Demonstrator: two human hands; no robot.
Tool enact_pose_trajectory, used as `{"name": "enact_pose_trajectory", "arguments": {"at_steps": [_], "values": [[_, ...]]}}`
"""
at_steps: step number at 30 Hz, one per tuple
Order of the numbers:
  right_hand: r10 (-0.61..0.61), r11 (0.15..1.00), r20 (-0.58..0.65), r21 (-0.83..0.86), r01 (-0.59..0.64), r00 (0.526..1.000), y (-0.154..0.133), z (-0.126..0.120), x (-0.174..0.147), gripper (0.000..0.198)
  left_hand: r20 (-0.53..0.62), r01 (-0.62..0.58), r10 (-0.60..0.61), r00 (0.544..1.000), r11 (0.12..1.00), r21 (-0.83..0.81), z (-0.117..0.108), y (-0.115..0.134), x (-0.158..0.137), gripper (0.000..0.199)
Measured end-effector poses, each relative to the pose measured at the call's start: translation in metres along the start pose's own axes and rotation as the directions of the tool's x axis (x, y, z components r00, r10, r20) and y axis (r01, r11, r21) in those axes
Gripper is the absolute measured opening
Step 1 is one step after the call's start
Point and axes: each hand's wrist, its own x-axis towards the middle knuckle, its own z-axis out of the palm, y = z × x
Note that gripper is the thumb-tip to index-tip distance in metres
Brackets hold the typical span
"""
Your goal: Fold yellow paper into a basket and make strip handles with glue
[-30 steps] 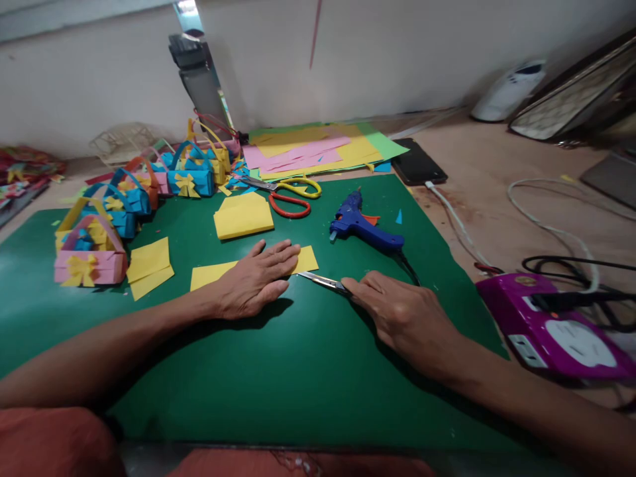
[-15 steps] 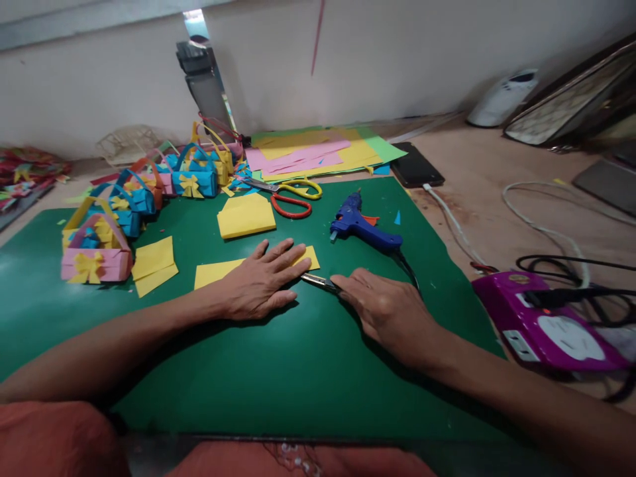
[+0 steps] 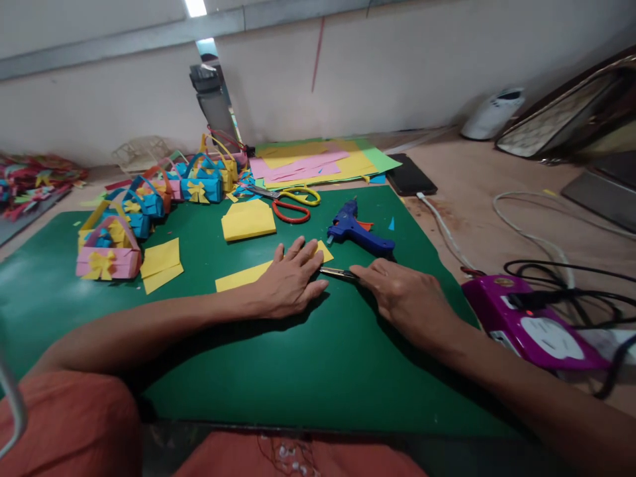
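My left hand (image 3: pixel 294 278) lies flat with fingers spread, pressing a yellow paper strip (image 3: pixel 242 277) onto the green mat (image 3: pixel 298 371). The hand covers the strip's middle; both ends show. My right hand (image 3: pixel 405 291) is closed around a utility knife (image 3: pixel 338 272), its metal end pointing left at the strip's lower edge beside my left fingers. Whether the blade touches the paper I cannot tell. A folded yellow paper piece (image 3: pixel 248 220) rests above my left hand. Farther left lies another folded yellow paper (image 3: pixel 161 263).
A blue glue gun (image 3: pixel 360 230) and open scissors (image 3: pixel 291 199) lie beyond my hands. Several small paper baskets (image 3: pixel 110 260) stand at left. Coloured sheets (image 3: pixel 368 159), a phone (image 3: pixel 411 175) and a water bottle (image 3: pixel 212 99) are behind. A purple power box (image 3: pixel 527 324) with cables sits right.
The view has tilted and shifted slightly. Both hands and the yellow strip sit farther right relative to the glue gun, and the strip lies more slanted. The knife stays in my right hand.
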Motion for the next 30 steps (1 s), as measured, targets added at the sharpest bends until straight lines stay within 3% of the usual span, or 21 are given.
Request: {"name": "enact_pose_trajectory", "arguments": {"at_steps": [2, 6, 12, 18, 30], "values": [[-0.003, 1.000, 0.000, 0.003, 0.003, 1.000, 0.004, 0.000, 0.001, 0.034, 0.056, -0.038, 0.040, 0.998, 0.998, -0.042, -0.006, -0.007, -0.001, 0.052], [-0.019, 1.000, -0.003, 0.020, 0.019, 1.000, 0.006, 0.001, 0.002, 0.035, 0.127, -0.248, 0.252, 0.959, 0.968, -0.043, -0.015, -0.043, -0.012, 0.046], [-0.030, 0.999, 0.007, 0.023, 0.030, 1.000, 0.007, 0.002, 0.002, 0.038, 0.134, -0.327, 0.325, 0.936, 0.945, -0.008, -0.017, -0.089, -0.028, 0.048], [-0.051, 0.999, 0.011, 0.012, 0.051, 0.999, 0.010, 0.003, 0.002, 0.040, 0.086, -0.287, 0.283, 0.955, 0.957, 0.048, -0.013, -0.094, -0.031, 0.047], [-0.106, 0.992, -0.032, 0.065, 0.108, 0.994, 0.015, 0.008, 0.002, 0.039, 0.110, -0.268, 0.261, 0.959, 0.961, 0.062, -0.010, -0.096, -0.031, 0.047]]}}
